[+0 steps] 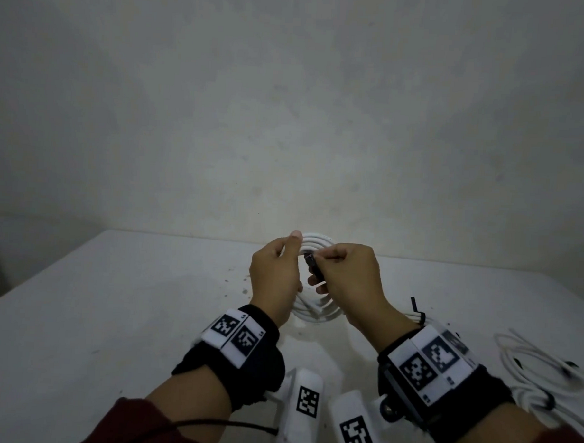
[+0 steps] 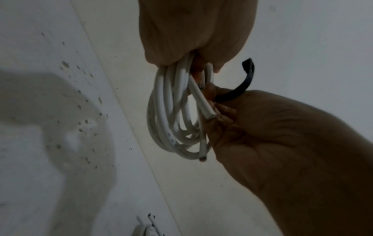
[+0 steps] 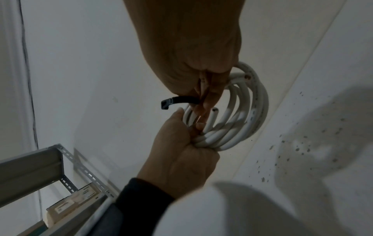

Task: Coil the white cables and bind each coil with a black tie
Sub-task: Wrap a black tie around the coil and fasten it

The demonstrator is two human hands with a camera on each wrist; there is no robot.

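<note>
— White cable coil (image 1: 316, 314) is gripped by the left hand (image 1: 274, 277), above the desk (image 1: 112, 314)?
— Yes. The black tie (image 3: 177, 100) is pinched by the right hand (image 1: 351, 277) beside it; it is best wrapped snugly where both cable ends are trapped.

Smooth, faintly glossy white plastic sheathing on the coiled cable (image 2: 161, 111), bare cut ends at 5 o'clock. Matt black plastic for the tie (image 2: 240, 89). Matt white table (image 1: 112, 314), speckled with dark flecks at 9 o'clock of the coil. Perforated grey metal on the shelf frame (image 3: 66, 156). Black cloth wristbands (image 1: 244, 370).
</note>
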